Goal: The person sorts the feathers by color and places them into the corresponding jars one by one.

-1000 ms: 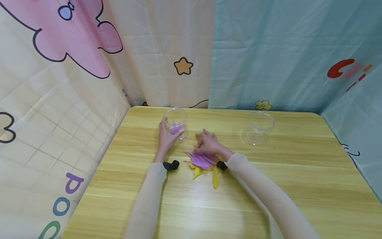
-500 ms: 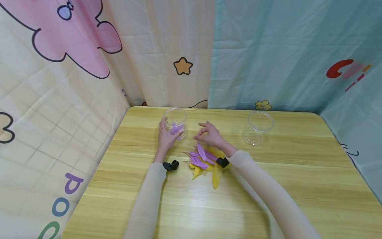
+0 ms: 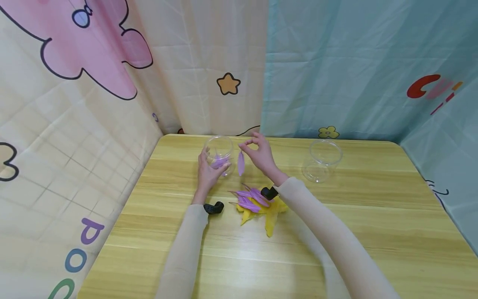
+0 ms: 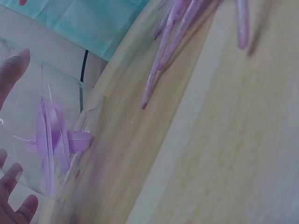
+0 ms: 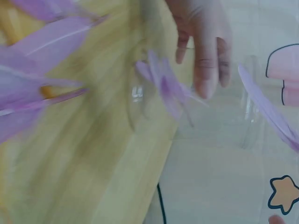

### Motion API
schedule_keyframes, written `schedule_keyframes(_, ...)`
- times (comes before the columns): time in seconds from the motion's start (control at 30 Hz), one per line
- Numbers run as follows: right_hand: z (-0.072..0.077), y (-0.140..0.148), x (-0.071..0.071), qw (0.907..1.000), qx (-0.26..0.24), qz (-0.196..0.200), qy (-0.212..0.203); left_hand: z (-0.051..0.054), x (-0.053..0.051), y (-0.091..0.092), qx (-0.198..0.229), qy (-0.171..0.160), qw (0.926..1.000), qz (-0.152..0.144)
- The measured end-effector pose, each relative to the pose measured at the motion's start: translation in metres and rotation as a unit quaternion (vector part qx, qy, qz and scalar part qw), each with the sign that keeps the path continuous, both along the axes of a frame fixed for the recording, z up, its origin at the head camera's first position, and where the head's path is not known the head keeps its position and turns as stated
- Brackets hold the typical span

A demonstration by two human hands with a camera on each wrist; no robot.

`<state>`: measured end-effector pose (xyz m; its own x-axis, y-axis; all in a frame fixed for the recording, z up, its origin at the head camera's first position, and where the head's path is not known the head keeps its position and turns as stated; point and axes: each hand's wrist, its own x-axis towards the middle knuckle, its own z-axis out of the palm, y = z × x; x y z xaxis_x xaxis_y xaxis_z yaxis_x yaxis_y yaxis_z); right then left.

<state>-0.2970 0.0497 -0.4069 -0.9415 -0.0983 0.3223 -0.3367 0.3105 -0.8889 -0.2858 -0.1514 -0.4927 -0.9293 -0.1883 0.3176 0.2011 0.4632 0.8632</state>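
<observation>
My left hand (image 3: 209, 172) grips a clear cup (image 3: 219, 146) from its left side, thumb in front. Several purple feathers (image 4: 59, 135) stand and lie inside this cup, seen through its wall in the left wrist view. Between thumb and forefinger, my right hand (image 3: 262, 157) pinches one purple feather (image 3: 241, 163), which hangs down just right of the cup, apart from it. In the right wrist view the pinched feather (image 5: 268, 109) shows beside the cup's rim. Nearer to me lies a pile of purple feathers (image 3: 248, 203) on top of yellow feathers (image 3: 271, 224).
A second clear cup (image 3: 316, 171) stands upright to the right on the wooden table (image 3: 373, 216). Patterned curtains (image 3: 336, 74) hang behind the table and along its sides. The right forearm passes over the right edge of the feather pile.
My right hand has lifted a purple feather off the pile and carried it away from me, up beside the cup. The left hand stays in place on the cup.
</observation>
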Motion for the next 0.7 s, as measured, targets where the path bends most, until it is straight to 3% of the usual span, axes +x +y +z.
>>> schedule_keyframes(0.17,0.016,-0.013,-0.004,0.9952,-0.078,-0.052,0.029,-0.001,-0.001,-0.001,0.001,0.001,1.0000,-0.003)
schedule_keyframes(0.47,0.029,-0.042,-0.014,0.9720,-0.174,-0.116,0.108,-0.001,-0.002,-0.003,-0.002,0.010,0.9999,0.001)
schedule_keyframes(0.57,0.027,-0.050,-0.017,0.9693,-0.180,-0.126,0.111,-0.001,-0.002,-0.002,-0.002,0.006,1.0000,0.000)
schedule_keyframes(0.7,0.021,-0.057,-0.019,0.9727,-0.160,-0.131,0.106,-0.002,-0.001,-0.002,-0.005,0.001,1.0000,0.002)
